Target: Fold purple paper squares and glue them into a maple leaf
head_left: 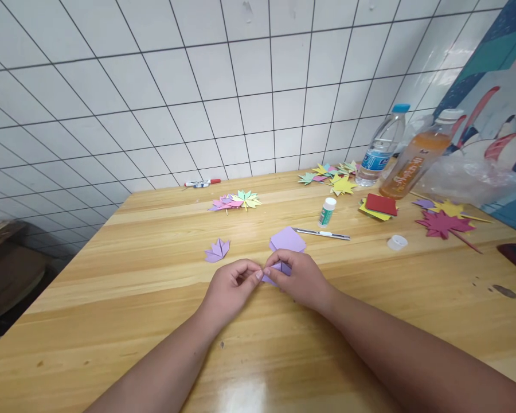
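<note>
Between my hands is a small piece of purple paper (270, 280), partly folded and mostly covered by fingers. My left hand (234, 284) pinches its left corner with thumb and forefinger. My right hand (298, 278) grips the same paper from above, fingertips touching those of the left. Just beyond lies a stack of purple paper squares (289, 238). A folded purple paper leaf (217, 250) rests to the left on the wooden table (155, 275).
Behind the squares are a pen (322, 234) and a glue stick (327, 212). Folded paper leaves (246, 199) lie near the tiled wall. To the right stand a water bottle (380, 149) and an orange drink bottle (415, 163), near red paper squares (380, 204) and a white cap (397, 242).
</note>
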Demonstrator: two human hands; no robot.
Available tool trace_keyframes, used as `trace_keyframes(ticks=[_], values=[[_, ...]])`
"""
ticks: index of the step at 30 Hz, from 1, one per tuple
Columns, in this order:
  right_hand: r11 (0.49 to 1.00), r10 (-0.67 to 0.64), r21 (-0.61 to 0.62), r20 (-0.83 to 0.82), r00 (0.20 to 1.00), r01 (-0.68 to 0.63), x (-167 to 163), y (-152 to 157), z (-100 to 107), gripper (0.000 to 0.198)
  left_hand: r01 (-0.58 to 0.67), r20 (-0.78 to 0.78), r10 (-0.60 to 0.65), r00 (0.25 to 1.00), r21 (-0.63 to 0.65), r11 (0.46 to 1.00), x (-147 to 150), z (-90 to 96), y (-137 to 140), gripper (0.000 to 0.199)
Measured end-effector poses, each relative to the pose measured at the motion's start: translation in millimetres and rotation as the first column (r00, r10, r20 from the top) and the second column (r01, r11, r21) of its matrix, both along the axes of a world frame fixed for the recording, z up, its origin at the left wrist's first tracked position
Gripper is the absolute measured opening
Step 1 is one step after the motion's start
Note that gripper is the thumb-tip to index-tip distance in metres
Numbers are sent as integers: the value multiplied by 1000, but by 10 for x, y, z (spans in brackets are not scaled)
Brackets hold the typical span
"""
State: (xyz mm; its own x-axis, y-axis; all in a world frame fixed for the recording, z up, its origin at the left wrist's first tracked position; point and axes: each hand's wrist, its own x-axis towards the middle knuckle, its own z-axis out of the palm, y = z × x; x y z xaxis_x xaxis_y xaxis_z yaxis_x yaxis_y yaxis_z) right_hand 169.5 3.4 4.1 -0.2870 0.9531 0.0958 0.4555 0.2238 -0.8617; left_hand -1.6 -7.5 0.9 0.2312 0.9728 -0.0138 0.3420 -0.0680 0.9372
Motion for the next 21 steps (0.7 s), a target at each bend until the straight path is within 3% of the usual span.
trace_keyframes(ticks=[10,21], values=[[996,-58,-77,-91,994,51,4,14,-14,15,-24,-2,24,1000,10,1000,1,20,2,17],[984,-33,-180,-196,980,-3,13,28,-29,25,-43,-6,43,999,9,999,-15,13,11,17]])
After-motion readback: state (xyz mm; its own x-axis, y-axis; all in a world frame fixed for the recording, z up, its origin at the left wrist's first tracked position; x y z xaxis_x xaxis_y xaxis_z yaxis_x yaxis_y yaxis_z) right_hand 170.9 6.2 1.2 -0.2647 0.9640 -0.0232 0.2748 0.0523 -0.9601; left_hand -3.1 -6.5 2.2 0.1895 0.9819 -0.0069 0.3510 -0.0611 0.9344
